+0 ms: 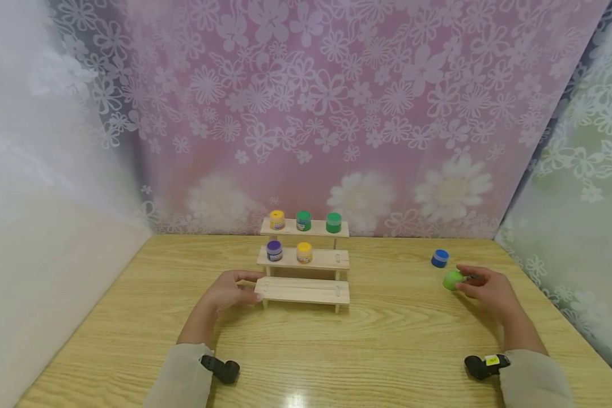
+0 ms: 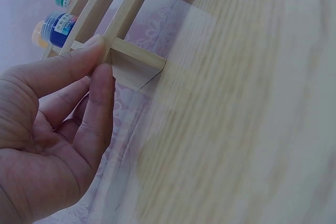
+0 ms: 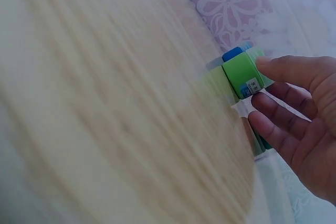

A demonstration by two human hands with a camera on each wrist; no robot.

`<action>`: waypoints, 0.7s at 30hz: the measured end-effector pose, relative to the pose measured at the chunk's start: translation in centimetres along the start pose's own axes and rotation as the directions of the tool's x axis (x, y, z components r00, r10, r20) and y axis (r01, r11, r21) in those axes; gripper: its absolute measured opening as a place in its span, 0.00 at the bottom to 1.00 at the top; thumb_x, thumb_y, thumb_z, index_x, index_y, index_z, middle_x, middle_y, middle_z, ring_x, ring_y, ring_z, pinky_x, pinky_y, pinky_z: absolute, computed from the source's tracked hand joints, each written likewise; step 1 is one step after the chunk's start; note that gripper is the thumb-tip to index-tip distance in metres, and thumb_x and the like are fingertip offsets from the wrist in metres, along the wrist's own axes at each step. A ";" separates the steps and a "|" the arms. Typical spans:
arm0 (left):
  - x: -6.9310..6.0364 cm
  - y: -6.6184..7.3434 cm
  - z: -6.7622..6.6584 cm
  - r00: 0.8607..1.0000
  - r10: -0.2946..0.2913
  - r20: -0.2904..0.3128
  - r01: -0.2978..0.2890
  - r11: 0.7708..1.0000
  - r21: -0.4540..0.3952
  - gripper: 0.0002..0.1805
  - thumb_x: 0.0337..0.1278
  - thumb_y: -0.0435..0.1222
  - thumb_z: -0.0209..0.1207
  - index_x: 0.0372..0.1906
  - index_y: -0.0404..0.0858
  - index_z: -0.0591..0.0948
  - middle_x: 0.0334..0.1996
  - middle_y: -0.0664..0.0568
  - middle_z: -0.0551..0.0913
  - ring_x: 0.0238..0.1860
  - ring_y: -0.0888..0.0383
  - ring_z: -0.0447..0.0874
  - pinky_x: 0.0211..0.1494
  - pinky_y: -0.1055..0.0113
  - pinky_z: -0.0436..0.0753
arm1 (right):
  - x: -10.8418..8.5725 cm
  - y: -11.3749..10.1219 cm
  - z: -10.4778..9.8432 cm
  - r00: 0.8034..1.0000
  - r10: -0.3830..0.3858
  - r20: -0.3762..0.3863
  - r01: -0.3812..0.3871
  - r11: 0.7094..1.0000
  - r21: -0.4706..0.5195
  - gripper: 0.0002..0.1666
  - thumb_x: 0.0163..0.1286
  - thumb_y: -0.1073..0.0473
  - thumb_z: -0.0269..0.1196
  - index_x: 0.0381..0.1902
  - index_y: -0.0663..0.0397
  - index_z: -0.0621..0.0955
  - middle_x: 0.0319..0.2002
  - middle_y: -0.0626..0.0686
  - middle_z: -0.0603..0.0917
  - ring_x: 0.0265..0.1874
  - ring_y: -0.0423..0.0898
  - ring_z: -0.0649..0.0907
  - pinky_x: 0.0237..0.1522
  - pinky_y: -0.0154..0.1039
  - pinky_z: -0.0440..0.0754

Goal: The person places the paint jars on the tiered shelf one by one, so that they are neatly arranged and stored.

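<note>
One wooden rack [image 1: 306, 290] with three tiers stands on the counter [image 1: 387, 351], to the right of the fingers of the left hand [image 1: 229, 292]. It carries five jars. Three are in a row on the top tier: a top yellow jar [image 1: 277, 220], then a labelled green jar [image 1: 303, 221] and a plain green jar [image 1: 334, 223]. Two are on the middle tier: a purple jar [image 1: 274, 251] and a lower yellow jar [image 1: 304, 253]. All five are farther back than the left fingers.

Well apart from the rack, one light green jar [image 1: 452, 280] is at the tips of the fingers of the right hand [image 1: 491, 290], on their left side. One blue jar [image 1: 440, 258] is just beyond those fingertips, near the light green one. A dark green item [image 3: 261, 137] shows behind the right fingers, mostly hidden, so its shape is unclear.

The left fingers are nearly together, thumb and forefinger pinching the left end of the bottom tier. The right fingers are spread about as wide as the light green jar, gripping it between thumb and fingertips; whether it touches the counter is hard to tell.
</note>
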State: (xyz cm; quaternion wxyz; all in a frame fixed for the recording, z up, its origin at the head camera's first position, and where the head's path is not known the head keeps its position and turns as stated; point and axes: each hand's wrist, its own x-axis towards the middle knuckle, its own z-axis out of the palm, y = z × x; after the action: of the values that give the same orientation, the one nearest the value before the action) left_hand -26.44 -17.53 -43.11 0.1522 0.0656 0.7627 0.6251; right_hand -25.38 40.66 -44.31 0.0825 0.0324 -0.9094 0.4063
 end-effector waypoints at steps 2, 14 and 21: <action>0.0 0.0 0.1 1.000 -0.001 -0.003 0.001 1.000 0.000 0.32 0.49 0.26 0.70 0.63 0.31 0.76 0.56 0.35 0.79 0.49 0.48 0.83 0.45 0.58 0.83 | 0.2 -0.1 0.2 1.000 0.001 0.013 -0.001 1.000 -0.010 0.36 0.66 0.52 0.68 0.64 0.69 0.72 0.50 0.69 0.80 0.34 0.26 0.77 0.34 0.32 0.81; 0.2 -0.2 0.0 1.000 -0.004 -0.002 0.004 1.000 0.001 0.31 0.49 0.27 0.70 0.62 0.32 0.77 0.53 0.38 0.81 0.47 0.50 0.84 0.45 0.58 0.83 | 0.7 -0.8 1.0 1.000 0.015 0.013 -0.015 0.998 -0.061 0.34 0.65 0.51 0.68 0.62 0.67 0.76 0.42 0.64 0.85 0.37 0.42 0.80 0.33 0.35 0.79; 0.2 -0.1 0.0 1.000 -0.014 -0.021 0.014 1.000 0.006 0.31 0.48 0.26 0.70 0.61 0.33 0.78 0.60 0.35 0.74 0.45 0.51 0.83 0.44 0.58 0.83 | 0.7 -1.5 1.5 1.000 0.011 0.008 -0.011 0.998 -0.055 0.33 0.65 0.51 0.68 0.61 0.66 0.77 0.45 0.65 0.83 0.40 0.49 0.81 0.35 0.36 0.79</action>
State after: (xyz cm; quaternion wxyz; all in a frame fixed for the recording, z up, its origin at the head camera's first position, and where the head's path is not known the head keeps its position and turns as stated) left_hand -26.59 -17.49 -43.25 0.1485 0.0542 0.7665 0.6225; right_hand -26.06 38.50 -44.09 0.0773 0.0266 -0.9208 0.3813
